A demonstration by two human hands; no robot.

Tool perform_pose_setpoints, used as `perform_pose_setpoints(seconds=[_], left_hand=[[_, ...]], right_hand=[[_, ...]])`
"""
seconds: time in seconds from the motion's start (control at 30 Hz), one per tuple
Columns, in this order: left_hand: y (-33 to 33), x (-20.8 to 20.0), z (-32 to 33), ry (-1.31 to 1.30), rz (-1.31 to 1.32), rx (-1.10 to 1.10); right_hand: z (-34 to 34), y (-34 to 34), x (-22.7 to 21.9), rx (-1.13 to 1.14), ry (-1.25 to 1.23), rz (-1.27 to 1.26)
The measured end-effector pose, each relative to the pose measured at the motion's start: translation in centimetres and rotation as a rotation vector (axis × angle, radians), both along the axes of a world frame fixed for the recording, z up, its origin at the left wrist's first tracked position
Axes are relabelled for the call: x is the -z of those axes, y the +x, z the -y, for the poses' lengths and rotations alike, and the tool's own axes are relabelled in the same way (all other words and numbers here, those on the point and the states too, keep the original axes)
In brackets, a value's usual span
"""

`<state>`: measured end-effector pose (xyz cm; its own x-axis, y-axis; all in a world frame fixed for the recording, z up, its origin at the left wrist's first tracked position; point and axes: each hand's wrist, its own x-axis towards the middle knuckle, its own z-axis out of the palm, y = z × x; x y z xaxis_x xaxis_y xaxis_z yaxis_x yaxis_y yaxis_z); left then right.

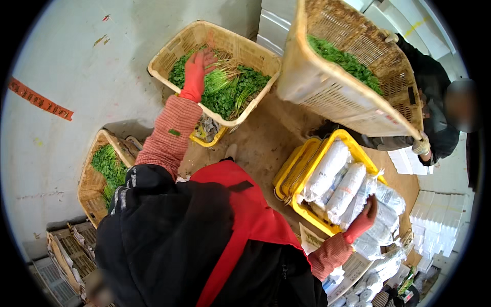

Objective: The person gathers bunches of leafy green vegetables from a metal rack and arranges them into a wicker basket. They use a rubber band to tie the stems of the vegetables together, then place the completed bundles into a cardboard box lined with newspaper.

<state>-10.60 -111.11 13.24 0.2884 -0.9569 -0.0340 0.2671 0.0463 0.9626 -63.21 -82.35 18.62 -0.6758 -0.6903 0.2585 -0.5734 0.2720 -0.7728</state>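
My left hand (197, 71), in a red glove, reaches over a cream plastic crate (163, 64) of leafy green herbs that look like coriander (225, 94). Its fingers are spread and hold nothing, close above the pale stems. My right hand (363, 221), also red-gloved, is beside white and clear plastic-wrapped rolls (348, 189) in a yellow crate (307, 204). The fingers there look stretched out along the wrapping; whether they touch it is hard to see. A bit of green leaf (174, 132) sticks to my left sleeve.
At the upper right a co-worker (434, 102) in gloves holds a large tilted crate (327, 77) with more greens inside. Another crate of greens (92, 194) stands at the left. White foam boxes (434, 220) are stacked at the right, with more wrapped bundles (378, 268) at the lower right.
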Motion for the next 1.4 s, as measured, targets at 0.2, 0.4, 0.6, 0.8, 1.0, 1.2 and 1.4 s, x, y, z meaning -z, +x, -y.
perform_pose_setpoints(seconds=[0.2, 0.4, 0.6, 0.8, 1.0, 1.2, 1.4], left_hand=[[1.7, -3.9, 6.9, -0.010, -0.097, 0.199], [1.6, -5.1, 9.8, 0.003, -0.137, 0.302], [-1.0, -8.3, 11.3, 0.267, -0.280, 0.289], [-0.3, -9.7, 8.9, 0.322, 0.024, 0.166], [-4.9, -9.6, 0.8, 0.297, 0.311, -0.012], [-11.9, -7.2, -6.3, 0.237, 0.258, -0.236], [-16.7, -5.9, -11.3, 0.254, 0.323, -0.388]], right_hand=[[15.3, 0.6, -8.7, 0.023, -0.252, -0.301], [26.9, -3.9, -11.5, -0.066, -0.028, -0.517], [34.4, -17.5, -9.6, -0.317, 0.381, -0.624], [39.4, -22.6, -2.5, -0.714, 0.334, 0.150], [45.7, -26.3, 1.5, -0.687, 0.398, 0.217], [50.9, -29.6, 4.5, -0.790, 0.205, 0.166], [56.8, -31.3, 4.9, -0.702, 0.145, -0.311]])
